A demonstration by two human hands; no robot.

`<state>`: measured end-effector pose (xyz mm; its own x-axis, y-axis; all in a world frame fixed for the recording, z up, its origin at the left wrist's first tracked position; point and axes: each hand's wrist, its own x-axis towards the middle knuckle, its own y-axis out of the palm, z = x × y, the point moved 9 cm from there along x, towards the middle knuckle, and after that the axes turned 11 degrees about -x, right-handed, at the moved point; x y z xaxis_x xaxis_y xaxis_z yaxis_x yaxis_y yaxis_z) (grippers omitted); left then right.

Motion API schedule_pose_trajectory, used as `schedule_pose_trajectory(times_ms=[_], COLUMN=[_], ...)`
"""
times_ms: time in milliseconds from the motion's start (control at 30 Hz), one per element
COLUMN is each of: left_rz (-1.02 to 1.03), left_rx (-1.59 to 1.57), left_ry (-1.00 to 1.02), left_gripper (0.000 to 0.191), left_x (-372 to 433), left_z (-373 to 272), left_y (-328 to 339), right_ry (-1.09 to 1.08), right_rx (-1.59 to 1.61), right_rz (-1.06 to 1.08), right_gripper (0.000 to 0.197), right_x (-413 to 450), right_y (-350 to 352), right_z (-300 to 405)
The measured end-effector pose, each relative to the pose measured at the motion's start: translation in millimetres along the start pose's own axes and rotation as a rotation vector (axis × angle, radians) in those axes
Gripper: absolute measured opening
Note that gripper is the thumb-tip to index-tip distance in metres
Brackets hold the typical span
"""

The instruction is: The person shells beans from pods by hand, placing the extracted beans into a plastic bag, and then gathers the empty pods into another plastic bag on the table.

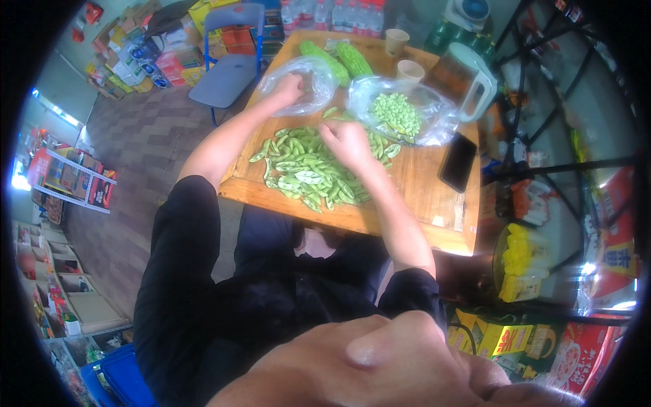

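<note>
A pile of green bean pods (315, 170) lies on a wooden table (427, 208). My left hand (290, 90) is over a clear plastic bag (323, 76) at the table's left side; its fingers are bent, and what they may hold is hidden. Above the pile's upper edge is my right hand (348, 140), thumb and fingers close together, their contents too small to tell. Shelled green beans (395, 114) sit on a second clear plastic bag (441, 119), right of my right hand. Two bitter melons (353, 59) lie behind the bags.
Two paper cups (396, 41) and a lidded pitcher (465, 76) of brown liquid stand at the far right. A black smartphone (457, 163) lies near the right edge. Beyond the table's left side is a blue folding chair (229, 76); bottled drinks (330, 18) stand behind the table.
</note>
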<state>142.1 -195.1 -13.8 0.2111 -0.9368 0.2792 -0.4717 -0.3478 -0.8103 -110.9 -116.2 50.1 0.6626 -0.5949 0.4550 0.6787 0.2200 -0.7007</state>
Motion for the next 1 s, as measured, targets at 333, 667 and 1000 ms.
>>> schedule_pose_trajectory(times_ms=[333,667,1000], left_rz=[0.315,0.295,0.116], left_rx=[-1.61,-1.238,-1.015], left_ry=[-0.666,-0.397,0.014], left_gripper=[0.017,0.028,0.023], left_x=[-46,-97,-89], left_z=[-13,-114,-135], left_y=[-1,-31,16], right_ry=[0.075,0.232,0.469], right_rx=[0.026,0.585,0.831], right_rz=[0.008,-0.106,0.065], right_gripper=[0.024,0.023,0.029], right_x=[1,6,2], right_y=[3,3,9], right_z=[-15,-45,-57])
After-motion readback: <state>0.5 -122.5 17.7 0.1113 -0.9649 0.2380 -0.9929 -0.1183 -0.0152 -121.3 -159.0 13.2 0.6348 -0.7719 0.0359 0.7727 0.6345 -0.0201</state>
